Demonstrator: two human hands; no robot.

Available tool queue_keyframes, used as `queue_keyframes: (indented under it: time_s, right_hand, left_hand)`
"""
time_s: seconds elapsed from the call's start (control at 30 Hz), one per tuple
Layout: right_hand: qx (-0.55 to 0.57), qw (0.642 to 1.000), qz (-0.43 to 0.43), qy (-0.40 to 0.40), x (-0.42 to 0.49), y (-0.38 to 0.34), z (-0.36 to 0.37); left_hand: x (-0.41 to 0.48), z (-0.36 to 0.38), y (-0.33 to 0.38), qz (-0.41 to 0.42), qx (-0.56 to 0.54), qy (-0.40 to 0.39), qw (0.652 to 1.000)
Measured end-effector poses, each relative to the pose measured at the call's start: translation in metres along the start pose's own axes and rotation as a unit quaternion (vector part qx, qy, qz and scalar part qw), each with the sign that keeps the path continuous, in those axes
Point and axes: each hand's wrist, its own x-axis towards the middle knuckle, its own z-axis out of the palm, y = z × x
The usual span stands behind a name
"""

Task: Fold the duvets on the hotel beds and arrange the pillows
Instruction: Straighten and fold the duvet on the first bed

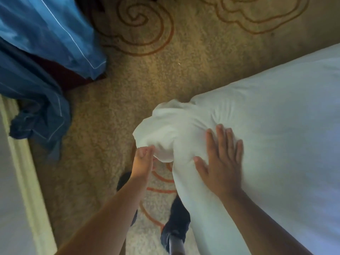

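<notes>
A large white pillow [276, 126] fills the right side of the head view, held above the carpet. Its loose, bunched case end [163, 126] hangs toward the left. My left hand [142, 162] pinches the lower fold of that bunched end between thumb and fingers. My right hand [222, 161] lies flat on the pillow just right of the bunched end, fingers spread and pressing into the fabric.
Blue cloth with thin white piping [46, 43] hangs over dark furniture at the upper left. A pale surface with a cream edge [16, 181] runs along the left. Tan carpet with orange swirls [147, 80] lies below; my dark shoes [176, 227] stand on it.
</notes>
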Motion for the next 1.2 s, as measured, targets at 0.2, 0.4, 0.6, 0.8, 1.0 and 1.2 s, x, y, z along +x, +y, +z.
queue_keyframes:
  time_s: [0.2,0.4,0.6,0.8,1.0,1.2]
  right_hand:
    - [0.008,0.997,-0.010,0.072,0.003,0.003,0.021]
    - [0.024,0.995,-0.016,0.096,0.004,0.004,0.031]
    - [0.024,0.995,-0.009,0.093,0.006,0.002,0.028]
    - [0.021,0.993,-0.009,0.115,0.005,0.001,0.026]
    - [-0.002,0.999,0.011,0.054,0.000,-0.004,0.006]
    - [0.202,0.964,0.160,-0.070,-0.017,-0.065,-0.048]
  left_hand:
    - [0.077,0.000,-0.010,-0.067,-0.099,0.008,0.993]
    - [0.111,0.001,-0.023,-0.129,-0.260,-0.045,0.956]
    - [0.101,0.001,-0.018,-0.116,-0.365,-0.073,0.921]
    - [0.067,-0.027,-0.023,-0.173,-0.352,-0.013,0.920]
    - [0.003,-0.061,-0.017,-0.200,-0.335,0.024,0.921]
    - [-0.086,-0.088,0.022,-0.197,-0.307,-0.003,0.931]
